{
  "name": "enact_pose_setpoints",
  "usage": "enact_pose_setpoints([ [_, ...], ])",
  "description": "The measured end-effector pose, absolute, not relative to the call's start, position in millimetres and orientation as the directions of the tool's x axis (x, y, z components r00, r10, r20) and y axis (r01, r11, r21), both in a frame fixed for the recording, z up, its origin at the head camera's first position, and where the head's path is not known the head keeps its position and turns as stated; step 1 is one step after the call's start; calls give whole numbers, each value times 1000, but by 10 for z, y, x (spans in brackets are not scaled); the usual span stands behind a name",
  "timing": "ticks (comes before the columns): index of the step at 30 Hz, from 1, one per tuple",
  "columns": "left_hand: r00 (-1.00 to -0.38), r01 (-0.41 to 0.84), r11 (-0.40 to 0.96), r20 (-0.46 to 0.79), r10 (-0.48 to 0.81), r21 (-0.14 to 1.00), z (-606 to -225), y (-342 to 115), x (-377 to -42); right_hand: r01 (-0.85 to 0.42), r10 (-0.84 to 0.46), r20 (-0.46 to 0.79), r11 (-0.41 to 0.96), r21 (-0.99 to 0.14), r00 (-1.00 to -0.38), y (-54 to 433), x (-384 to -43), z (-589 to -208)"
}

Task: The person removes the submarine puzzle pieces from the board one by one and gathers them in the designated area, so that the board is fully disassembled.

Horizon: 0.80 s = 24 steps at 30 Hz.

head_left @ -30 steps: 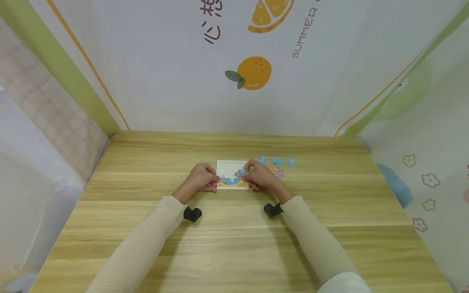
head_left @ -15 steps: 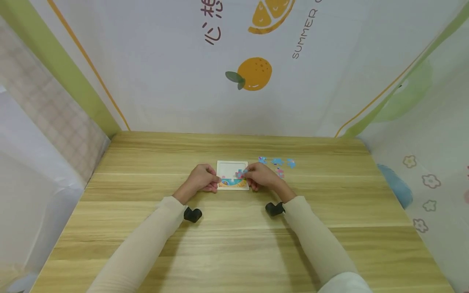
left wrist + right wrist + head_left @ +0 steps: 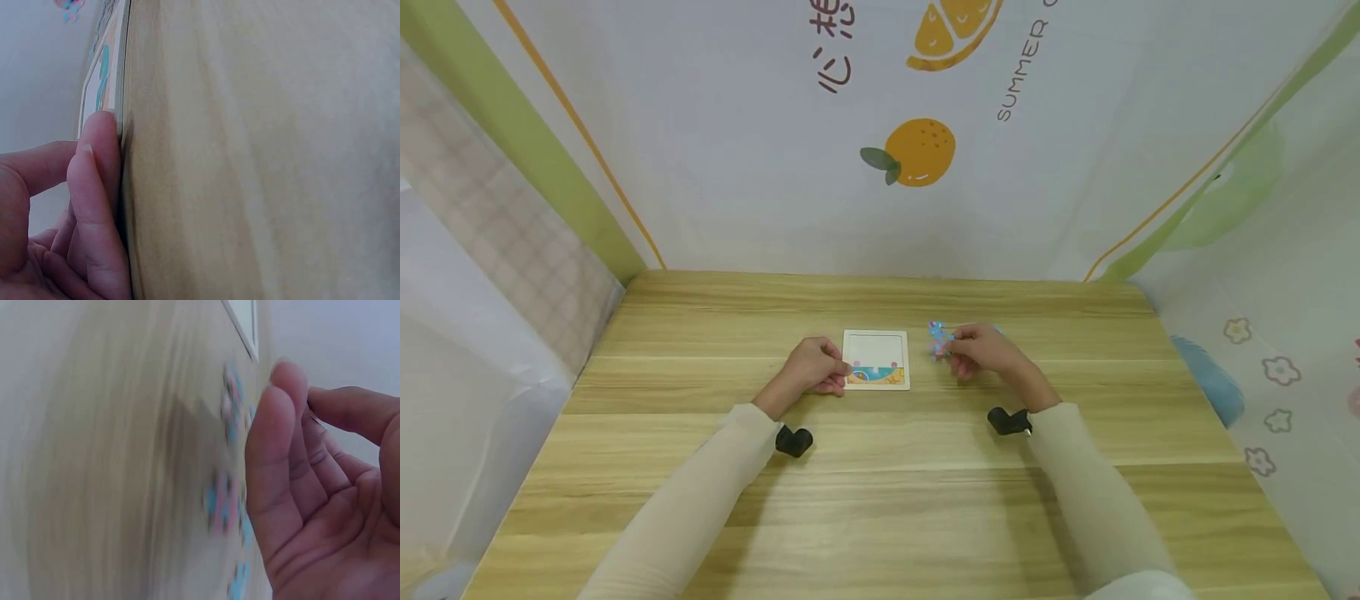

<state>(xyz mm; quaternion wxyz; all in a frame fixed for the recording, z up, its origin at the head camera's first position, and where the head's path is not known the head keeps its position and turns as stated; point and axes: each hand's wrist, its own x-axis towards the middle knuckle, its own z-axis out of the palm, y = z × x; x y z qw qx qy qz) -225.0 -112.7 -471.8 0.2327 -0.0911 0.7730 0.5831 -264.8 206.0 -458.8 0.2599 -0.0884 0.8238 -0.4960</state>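
Observation:
In the head view my left hand [image 3: 814, 367] grips the left edge of a small white jigsaw tray [image 3: 876, 348] with thumb and fingers. The tray's bottom row carries a blue and sandy beach picture; above it the backing is bare. My right hand [image 3: 981, 348] hovers right of the tray among loose puzzle pieces, its fingertips right beside a pink and blue puzzle piece [image 3: 937, 347]. In the right wrist view its thumb and fingers are bent with nothing visible between them, and a striped pink and blue piece [image 3: 221, 503] lies below. The hand covers other pieces in the head view.
Several blue pieces [image 3: 239, 578] lie by the right hand. The wooden table [image 3: 880, 492] reaches back to a white curtain [image 3: 760, 167] with fruit prints. Black wrist cameras, left one [image 3: 793, 441] and right one [image 3: 1009, 421], hang under the sleeves.
My right hand has moved right, off the tray, taking the pink and blue puzzle piece from above the tray to the loose pieces. My left hand stays on the tray's edge.

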Motion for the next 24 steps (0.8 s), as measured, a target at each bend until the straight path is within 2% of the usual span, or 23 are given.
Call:
enact_pose_setpoints([
  [5,-874,-418,304,-471,123,856,-4725,-1111,-2246,156,-343,-347,478,-864,-873,2384,-2608,-4497],
  [12,-888,-376,336,-440,136,863,-4718,-1126,-2242,118,-317,-295,476,-872,-901,2776,-2603,-4551],
  [24,-877,-398,337,-461,133,853,-4688,-1117,-2244,203,-262,-362,485,-851,-895,2970,-2596,-4667],
])
